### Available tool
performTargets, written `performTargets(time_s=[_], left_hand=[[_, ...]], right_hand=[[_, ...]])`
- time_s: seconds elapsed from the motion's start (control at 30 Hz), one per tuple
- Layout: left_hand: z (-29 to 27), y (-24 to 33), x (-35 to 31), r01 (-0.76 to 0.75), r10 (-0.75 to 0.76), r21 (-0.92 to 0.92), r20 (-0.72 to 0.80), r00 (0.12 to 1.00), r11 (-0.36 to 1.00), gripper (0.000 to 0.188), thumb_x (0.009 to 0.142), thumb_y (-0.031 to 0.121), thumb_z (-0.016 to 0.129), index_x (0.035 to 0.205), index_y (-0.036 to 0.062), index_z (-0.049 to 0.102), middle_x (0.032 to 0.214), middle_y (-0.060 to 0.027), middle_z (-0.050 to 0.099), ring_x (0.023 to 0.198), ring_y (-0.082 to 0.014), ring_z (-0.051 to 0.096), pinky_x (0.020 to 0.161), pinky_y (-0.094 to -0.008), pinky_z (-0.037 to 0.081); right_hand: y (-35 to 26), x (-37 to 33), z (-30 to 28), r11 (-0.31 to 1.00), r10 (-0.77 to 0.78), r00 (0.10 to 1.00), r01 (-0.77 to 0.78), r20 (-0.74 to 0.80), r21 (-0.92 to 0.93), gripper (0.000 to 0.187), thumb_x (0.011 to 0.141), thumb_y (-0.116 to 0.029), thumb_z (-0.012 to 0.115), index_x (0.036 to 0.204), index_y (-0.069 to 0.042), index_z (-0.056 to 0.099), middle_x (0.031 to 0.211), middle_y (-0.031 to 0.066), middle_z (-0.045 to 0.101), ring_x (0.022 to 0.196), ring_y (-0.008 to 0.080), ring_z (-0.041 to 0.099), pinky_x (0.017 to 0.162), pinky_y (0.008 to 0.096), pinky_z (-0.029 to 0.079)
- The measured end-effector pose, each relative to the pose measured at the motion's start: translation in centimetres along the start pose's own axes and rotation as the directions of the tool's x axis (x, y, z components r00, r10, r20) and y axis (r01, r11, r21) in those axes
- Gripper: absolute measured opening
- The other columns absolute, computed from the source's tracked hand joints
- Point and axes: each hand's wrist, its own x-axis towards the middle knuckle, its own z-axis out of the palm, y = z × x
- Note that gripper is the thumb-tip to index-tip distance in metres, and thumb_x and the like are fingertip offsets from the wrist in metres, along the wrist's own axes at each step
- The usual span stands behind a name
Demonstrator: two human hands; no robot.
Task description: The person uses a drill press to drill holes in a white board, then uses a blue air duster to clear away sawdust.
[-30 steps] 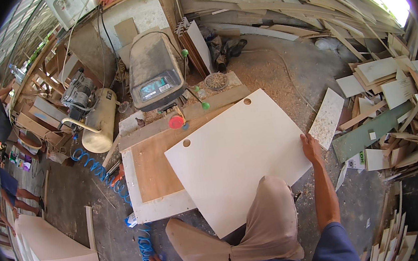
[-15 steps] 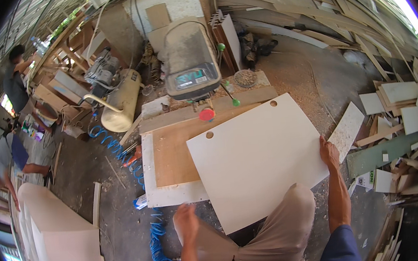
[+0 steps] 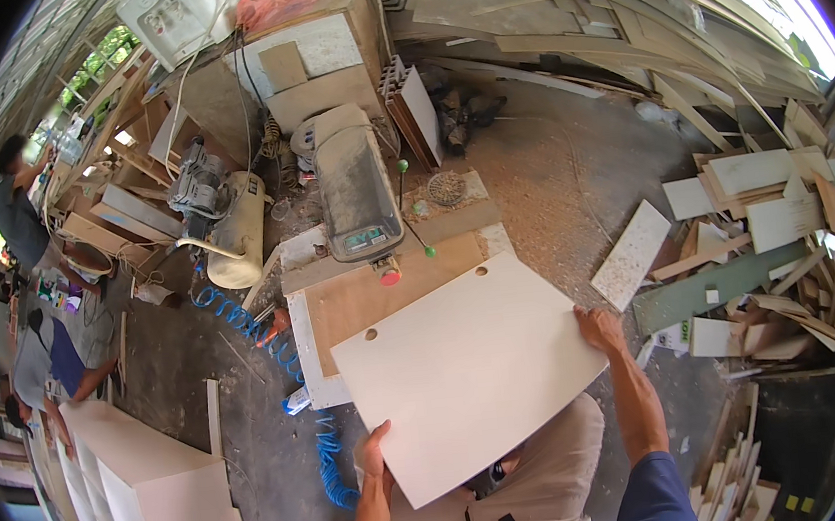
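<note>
A white rectangular board (image 3: 469, 376) with two round holes near its far edge lies tilted over my lap and the drill press table. My left hand (image 3: 374, 456) grips its near left edge, thumb on top and fingers underneath out of sight. At the right edge, my right hand (image 3: 601, 328) is closed around the board near the far corner. Beyond the board stands the drill press (image 3: 355, 181), dusty, with green-knobbed handles and a red round part on its front. Its wooden table (image 3: 343, 320), white at the rim, is partly covered by the board.
A cream air compressor (image 3: 239, 232) with a coiled blue hose (image 3: 328, 460) stands at the left. Offcuts (image 3: 765, 217) are piled at the right, near a loose white strip (image 3: 631, 255). A white cabinet (image 3: 173, 485) lies at lower left, with a person (image 3: 60, 360) bending beside it.
My left hand, free before, has taken hold of the board's left edge. The board has come nearer to me and turned, away from the drill press.
</note>
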Motion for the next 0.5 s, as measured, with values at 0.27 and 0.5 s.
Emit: performTargets(time_s=[0.27, 0.5], left_hand=[[2.9, 7.3, -20.0, 0.199, -0.210, -0.171, -0.049, 0.976, 0.965, 0.068, 0.068, -0.003, 0.059, 0.135, -0.0095, 0.054, 0.126, -0.0255, 0.065, 0.114, -0.0428, 0.068, 0.101, -0.0518, 0.057], [13.4, 14.1, -33.9, 0.043, -0.074, 0.212, 0.141, 0.987, 0.976, 0.077, 0.062, -0.008, 0.055, 0.139, 0.0018, 0.057, 0.120, -0.0176, 0.068, 0.109, -0.0385, 0.070, 0.095, -0.0480, 0.062]], right_hand=[[2.6, -17.7, -5.1, 0.987, 0.122, 0.988, -0.130, 0.092, 0.095, 0.077, 0.103, -0.064, 0.045, 0.104, 0.006, 0.077, 0.106, 0.0343, 0.073, 0.108, 0.0498, 0.071, 0.097, 0.0540, 0.053], [1.2, -27.1, -7.6, 0.901, 0.170, 0.985, -0.159, 0.009, 0.403, 0.095, 0.104, -0.065, 0.044, 0.165, 0.004, 0.020, 0.171, 0.0237, 0.026, 0.160, 0.0370, 0.022, 0.128, 0.0511, 0.021]])
